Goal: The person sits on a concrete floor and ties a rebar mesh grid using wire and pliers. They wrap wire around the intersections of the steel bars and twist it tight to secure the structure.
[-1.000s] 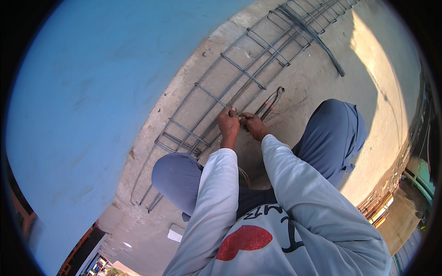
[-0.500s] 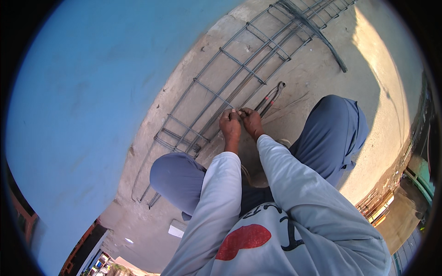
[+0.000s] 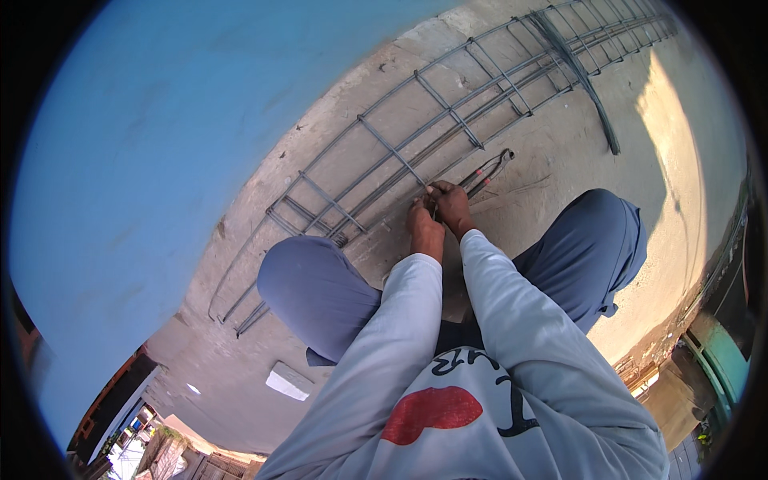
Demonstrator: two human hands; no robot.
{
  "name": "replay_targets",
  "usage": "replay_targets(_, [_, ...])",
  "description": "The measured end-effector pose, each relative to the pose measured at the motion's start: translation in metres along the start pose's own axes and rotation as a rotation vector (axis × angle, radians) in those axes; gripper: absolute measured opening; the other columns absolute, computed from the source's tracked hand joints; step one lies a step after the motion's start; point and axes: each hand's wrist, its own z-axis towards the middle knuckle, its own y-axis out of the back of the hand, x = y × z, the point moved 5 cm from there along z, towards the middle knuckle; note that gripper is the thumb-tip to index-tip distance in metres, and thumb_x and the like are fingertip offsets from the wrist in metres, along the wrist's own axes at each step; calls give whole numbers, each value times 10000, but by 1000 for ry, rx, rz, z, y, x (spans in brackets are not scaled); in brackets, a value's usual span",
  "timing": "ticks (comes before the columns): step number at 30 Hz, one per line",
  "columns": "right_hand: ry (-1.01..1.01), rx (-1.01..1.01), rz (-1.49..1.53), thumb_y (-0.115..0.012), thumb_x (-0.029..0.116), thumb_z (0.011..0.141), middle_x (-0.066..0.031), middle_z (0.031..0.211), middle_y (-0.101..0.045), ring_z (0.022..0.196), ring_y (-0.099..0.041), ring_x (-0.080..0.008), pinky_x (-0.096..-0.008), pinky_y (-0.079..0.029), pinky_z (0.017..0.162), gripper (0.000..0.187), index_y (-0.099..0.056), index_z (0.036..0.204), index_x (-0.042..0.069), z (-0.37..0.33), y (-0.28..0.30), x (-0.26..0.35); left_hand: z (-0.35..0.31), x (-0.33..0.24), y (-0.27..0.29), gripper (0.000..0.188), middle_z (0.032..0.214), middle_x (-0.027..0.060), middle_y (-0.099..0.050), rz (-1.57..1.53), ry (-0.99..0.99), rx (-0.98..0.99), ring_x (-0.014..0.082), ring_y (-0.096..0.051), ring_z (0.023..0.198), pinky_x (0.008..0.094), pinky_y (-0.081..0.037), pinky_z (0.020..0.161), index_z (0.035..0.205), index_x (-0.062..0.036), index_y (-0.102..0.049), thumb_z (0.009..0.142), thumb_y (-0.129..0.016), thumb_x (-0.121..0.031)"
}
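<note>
Hands together beside rebar cage

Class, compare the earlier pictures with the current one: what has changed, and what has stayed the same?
The right hand has moved forward past the left hand, which led a second ago. The whole view has shifted too. Whether anything was gripped or released is unclear. The pincers still lie on the floor beside the steel bar cage.

Soft shade covers most of the concrete floor; bright sunlight glares in a patch near its right edge. Fisheye distortion curves lines toward the black rim.
</note>
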Motion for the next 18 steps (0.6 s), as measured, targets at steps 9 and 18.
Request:
replay_targets(9, [105,65,-183,-682,311,913,-199,994,-756,916,-738,-315,-375,-551,854,359,-748,1131,33,-6,10,17,41,-5,8,321,1196,148,-675,473,-269,264,288,-657,1075,396,-524,926,1179,-44,-656,1011,-567,-303])
replay_targets(18, [211,-92,-450,-622,389,970,-221,1018,-715,959,-676,-434,-497,-530,872,355,-737,1030,58,-22,11,30,57,12,18,343,1164,212,-689,194,-123,43,348,-675,1070,452,-541,923,1134,-6,-668,977,-585,-299])
